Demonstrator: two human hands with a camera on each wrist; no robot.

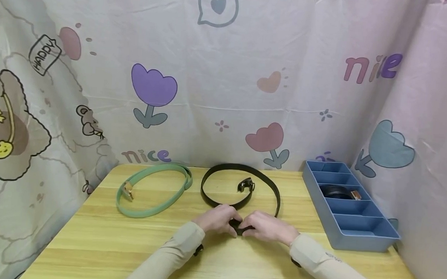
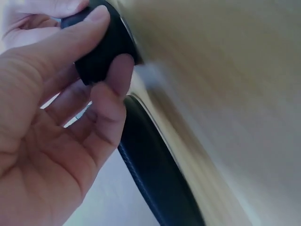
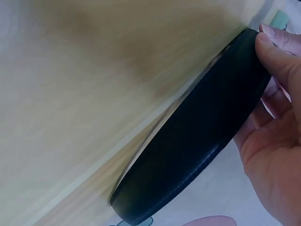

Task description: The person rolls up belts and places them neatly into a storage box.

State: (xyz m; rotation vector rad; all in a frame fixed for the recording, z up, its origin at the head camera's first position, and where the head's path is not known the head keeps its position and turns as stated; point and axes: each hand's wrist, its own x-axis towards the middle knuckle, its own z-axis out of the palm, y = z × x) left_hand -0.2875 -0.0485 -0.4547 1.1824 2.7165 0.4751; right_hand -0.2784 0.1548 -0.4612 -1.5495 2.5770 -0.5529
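Note:
A black belt point(image 1: 232, 167) stands on its edge in a loose loop on the wooden table, and its dark metal buckle point(image 1: 246, 185) lies inside the loop. Near the front of that loop, my left hand point(image 1: 217, 219) pinches a bent part of the strap between thumb and fingers. My right hand point(image 1: 267, 226) pinches the strap just to the right, close to the left fingers. In the left wrist view, the thumb presses on a curved piece of the belt point(image 2: 153, 165). The right wrist view has the strap point(image 3: 197, 127) curving away from the thumb and fingers.
A green belt point(image 1: 142, 214) with a gold-toned buckle point(image 1: 128, 190) lies looped at the left. At the right stands a blue-grey box point(image 1: 367, 243) with several compartments; one holds a coiled black belt point(image 1: 335, 191). A printed curtain point(image 1: 218, 92) hangs behind the table point(image 1: 86, 242).

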